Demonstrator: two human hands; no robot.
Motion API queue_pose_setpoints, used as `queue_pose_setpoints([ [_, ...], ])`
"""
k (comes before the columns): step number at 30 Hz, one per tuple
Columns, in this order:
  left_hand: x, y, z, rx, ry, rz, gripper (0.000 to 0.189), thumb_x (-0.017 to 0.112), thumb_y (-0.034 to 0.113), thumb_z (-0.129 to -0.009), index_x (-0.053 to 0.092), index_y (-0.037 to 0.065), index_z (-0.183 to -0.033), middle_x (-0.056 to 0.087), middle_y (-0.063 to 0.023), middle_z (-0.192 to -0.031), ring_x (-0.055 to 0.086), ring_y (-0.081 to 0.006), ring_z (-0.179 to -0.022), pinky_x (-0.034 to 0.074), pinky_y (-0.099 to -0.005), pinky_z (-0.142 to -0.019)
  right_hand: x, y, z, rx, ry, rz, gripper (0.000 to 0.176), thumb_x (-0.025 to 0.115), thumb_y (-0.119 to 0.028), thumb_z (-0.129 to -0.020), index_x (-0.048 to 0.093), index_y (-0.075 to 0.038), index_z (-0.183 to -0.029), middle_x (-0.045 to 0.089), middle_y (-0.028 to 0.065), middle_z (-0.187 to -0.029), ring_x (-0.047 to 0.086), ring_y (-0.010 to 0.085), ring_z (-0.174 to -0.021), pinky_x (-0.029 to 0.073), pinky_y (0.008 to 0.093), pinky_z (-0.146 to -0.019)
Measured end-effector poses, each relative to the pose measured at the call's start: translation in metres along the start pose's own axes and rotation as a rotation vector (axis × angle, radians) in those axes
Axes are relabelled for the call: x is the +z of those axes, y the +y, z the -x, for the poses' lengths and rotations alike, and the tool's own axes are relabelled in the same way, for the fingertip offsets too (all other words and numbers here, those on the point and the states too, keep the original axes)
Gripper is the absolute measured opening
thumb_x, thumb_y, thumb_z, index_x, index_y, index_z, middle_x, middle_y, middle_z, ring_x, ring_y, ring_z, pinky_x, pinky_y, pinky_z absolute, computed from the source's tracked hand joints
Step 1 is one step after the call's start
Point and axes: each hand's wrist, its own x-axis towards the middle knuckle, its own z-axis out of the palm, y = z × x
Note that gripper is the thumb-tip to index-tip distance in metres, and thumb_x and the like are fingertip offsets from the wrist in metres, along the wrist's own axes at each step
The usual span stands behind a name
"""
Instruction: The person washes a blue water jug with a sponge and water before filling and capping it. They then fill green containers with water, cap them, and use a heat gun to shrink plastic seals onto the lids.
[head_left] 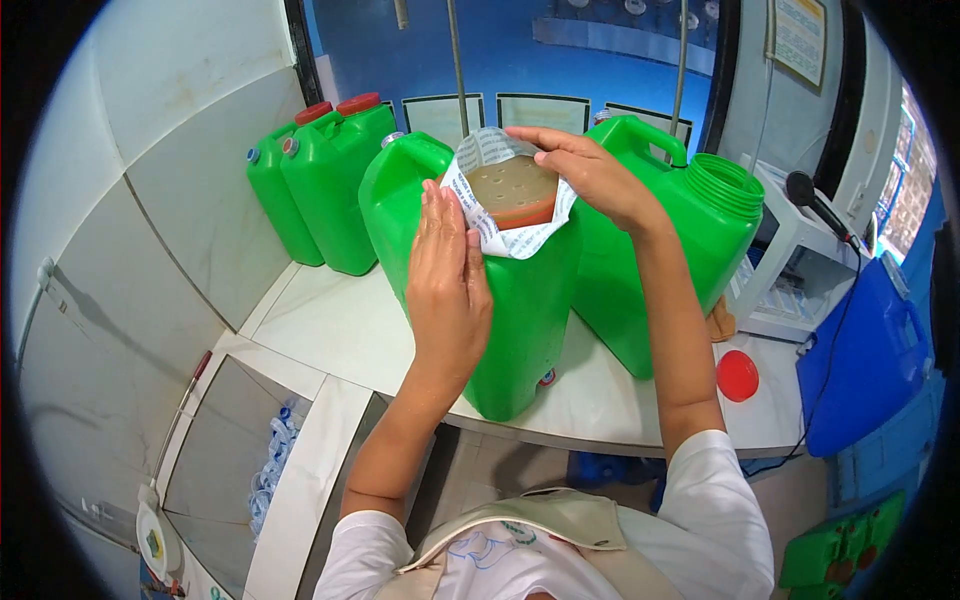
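A green jerry can (pixel 520 350) stands upright on the counter in front of me. Its mouth has an orange-red cap (pixel 525 215) with a tan, dotted top, ringed by a loose white printed plastic seal (pixel 525 243). My left hand (pixel 447 270) lies flat against the seal's left side, its fingers stretched out. At the far right rim of the seal, my right hand (pixel 590 175) has its thumb and fingers on the film's edge. Right of this can, a second green jerry can (pixel 650 270) has an uncapped threaded mouth.
Two green jerry cans with red caps (pixel 330 190) stand at the back left. A red cap (pixel 737 375) lies on the white counter (pixel 610 400). To the right are a white cabinet (pixel 800 270), a black microphone (pixel 815 200) with a cord, and a blue container (pixel 865 360).
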Motion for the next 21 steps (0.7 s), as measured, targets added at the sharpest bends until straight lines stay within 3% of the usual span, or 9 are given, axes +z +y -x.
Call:
queue_pose_setpoints([
  [6, 0.002, -0.007, -0.009, 0.000, 0.005, 0.033, 0.039, 0.042, 0.007, -0.094, 0.040, 0.000, -0.132, 0.038, -0.0196, -0.137, 0.035, -0.0323, -0.128, 0.034, -0.0367, -0.102, -0.005, 0.010, -0.014, -0.174, -0.033, -0.131, 0.050, 0.036, -0.001, -0.075, 0.053, 0.000, -0.122, 0.049, 0.0107, -0.129, 0.042, 0.0211, -0.122, 0.027, 0.0308, -0.105],
  [9, 0.001, -0.010, -0.006, -0.003, 0.003, 0.026, 0.039, 0.041, 0.010, -0.095, 0.039, -0.001, -0.132, 0.038, -0.0180, -0.137, 0.036, -0.0322, -0.128, 0.033, -0.0364, -0.102, -0.003, 0.011, -0.014, -0.145, -0.064, 0.052, 0.047, 0.034, 0.001, -0.077, 0.055, 0.002, -0.118, 0.045, 0.0129, -0.132, 0.039, 0.0245, -0.125, 0.027, 0.0315, -0.106],
  [15, 0.002, -0.003, 0.006, -0.082, 0.044, -0.033, 0.039, 0.043, 0.012, -0.094, 0.040, -0.002, -0.131, 0.040, -0.0216, -0.135, 0.038, -0.0328, -0.127, 0.034, -0.0367, -0.101, 0.005, 0.005, -0.031, -0.193, -0.132, 0.216, 0.060, 0.033, 0.002, -0.072, 0.047, -0.005, -0.130, 0.037, 0.0112, -0.140, 0.033, 0.0234, -0.130, 0.023, 0.0327, -0.108],
  [17, 0.004, -0.001, 0.011, -0.065, 0.078, -0.079, 0.039, 0.045, 0.013, -0.094, 0.042, -0.004, -0.129, 0.044, -0.0246, -0.130, 0.040, -0.0343, -0.124, 0.035, -0.0368, -0.100, 0.003, 0.003, -0.037, -0.375, -0.229, 0.220, 0.062, 0.034, 0.002, -0.072, 0.043, -0.006, -0.133, 0.037, 0.0102, -0.140, 0.032, 0.0228, -0.131, 0.023, 0.0329, -0.108],
  [21, 0.004, -0.001, 0.010, -0.098, 0.090, -0.105, 0.039, 0.048, 0.015, -0.093, 0.045, -0.005, -0.127, 0.048, -0.0252, -0.126, 0.046, -0.0324, -0.120, 0.037, -0.0357, -0.097, -0.004, 0.000, -0.047, -0.220, -0.340, 0.216, 0.061, 0.036, 0.002, -0.070, 0.046, -0.004, -0.131, 0.038, 0.0116, -0.140, 0.033, 0.0233, -0.130, 0.024, 0.0322, -0.107],
])
